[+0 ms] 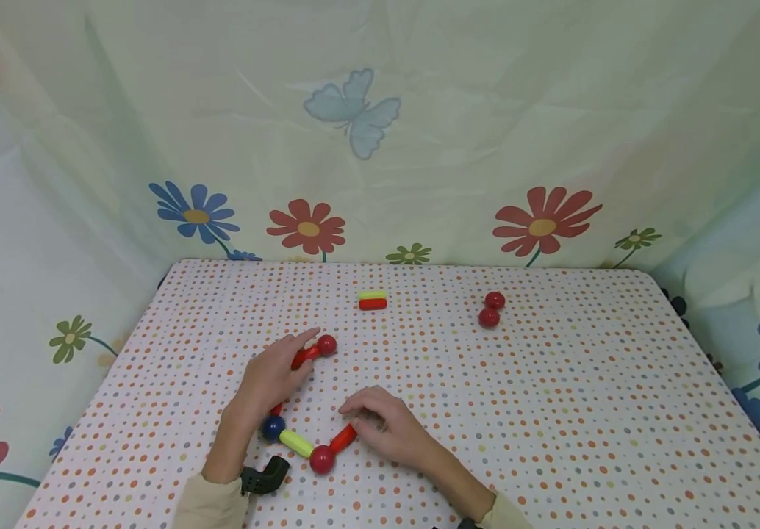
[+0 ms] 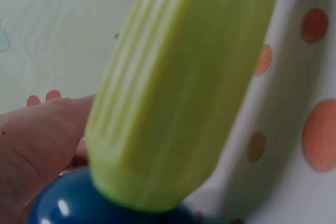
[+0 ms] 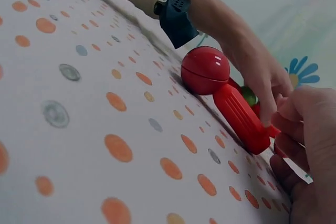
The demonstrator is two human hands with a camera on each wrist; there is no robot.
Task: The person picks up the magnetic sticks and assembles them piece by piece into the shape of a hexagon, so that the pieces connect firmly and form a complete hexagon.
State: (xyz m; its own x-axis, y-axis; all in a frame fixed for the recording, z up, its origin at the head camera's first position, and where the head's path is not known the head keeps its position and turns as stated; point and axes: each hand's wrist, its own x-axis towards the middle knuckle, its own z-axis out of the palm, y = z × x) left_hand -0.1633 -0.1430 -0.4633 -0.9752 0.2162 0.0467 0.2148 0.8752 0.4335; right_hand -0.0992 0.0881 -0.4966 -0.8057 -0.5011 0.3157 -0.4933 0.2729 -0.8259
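My left hand [image 1: 273,376] lies over a chain of magnetic rods and balls, its thumb and finger on either side of a red rod [image 1: 306,357] that ends in a red ball [image 1: 327,344]. Below that hand the chain runs on through a blue ball [image 1: 273,427], a yellow-green rod [image 1: 297,443], another red ball [image 1: 323,459] and a second red rod [image 1: 343,438]. Beside this rod's free end is my right hand [image 1: 389,430], fingers loosely bent around nothing. A green ball [image 3: 248,95] shows partly behind the rod in the right wrist view.
Toward the back of the dotted table [image 1: 585,411] a loose yellow-green rod [image 1: 372,295] and a red rod [image 1: 373,304] lie side by side. Two red balls [image 1: 489,317] sit together at back right. A printed cloth [image 1: 433,139] hangs behind the table.
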